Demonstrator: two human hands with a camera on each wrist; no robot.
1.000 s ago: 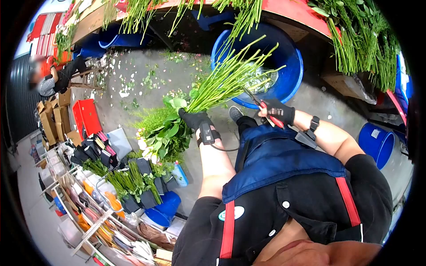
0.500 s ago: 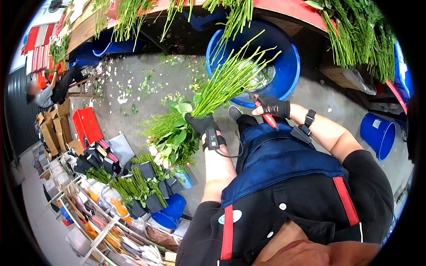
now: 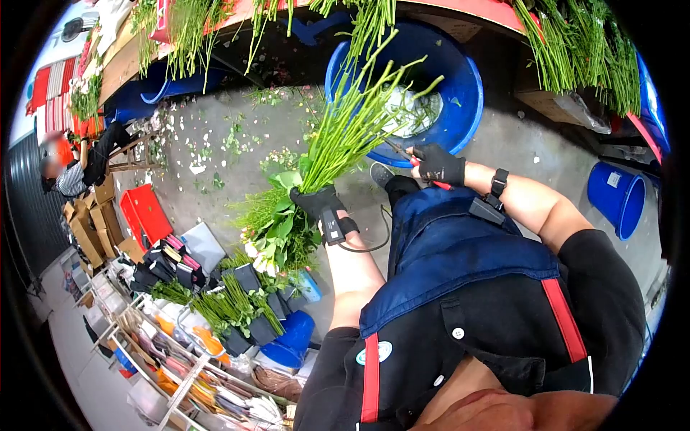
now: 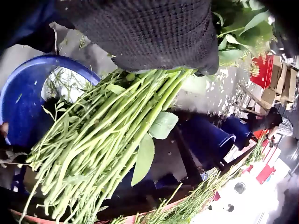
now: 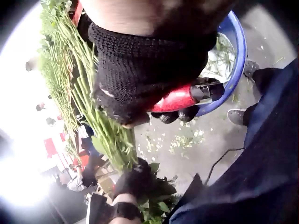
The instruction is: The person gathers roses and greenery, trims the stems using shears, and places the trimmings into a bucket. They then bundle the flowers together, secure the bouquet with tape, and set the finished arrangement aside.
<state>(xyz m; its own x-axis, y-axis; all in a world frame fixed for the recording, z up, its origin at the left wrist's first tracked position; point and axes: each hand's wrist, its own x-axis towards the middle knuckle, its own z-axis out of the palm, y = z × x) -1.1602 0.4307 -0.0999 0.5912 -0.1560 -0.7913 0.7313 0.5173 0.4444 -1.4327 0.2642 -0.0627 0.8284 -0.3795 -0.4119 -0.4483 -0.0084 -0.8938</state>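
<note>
A bouquet (image 3: pixel 345 133) of long green stems is in my black-gloved left hand (image 3: pixel 316 203), which grips it where the stems meet the leaves. Its cut ends point up and away, over the near side of a big blue tub. Leaves and pale flowers (image 3: pixel 262 260) hang below that hand. In the left wrist view the stems (image 4: pixel 107 135) fan out from under the glove. My right hand (image 3: pixel 440 165), also gloved, holds pruning shears with red handles (image 5: pixel 177 99). Their dark blades (image 3: pixel 397 149) lie close to the right side of the stems.
The blue tub (image 3: pixel 466 118) holds pale clippings. Beyond it, stems overhang a red-topped table (image 3: pixel 467 10). Petals and leaves litter the floor. Stems in dark containers (image 3: pixel 237 305) and a red box (image 3: pixel 146 215) stand left; a smaller blue bucket (image 3: pixel 617 200) stands right. Another person (image 3: pixel 79 172) sits far left.
The stem ends have swung to the left and more upright. My right hand has turned with the shears, whose red handles now show less beneath it. The head view has shifted slightly.
</note>
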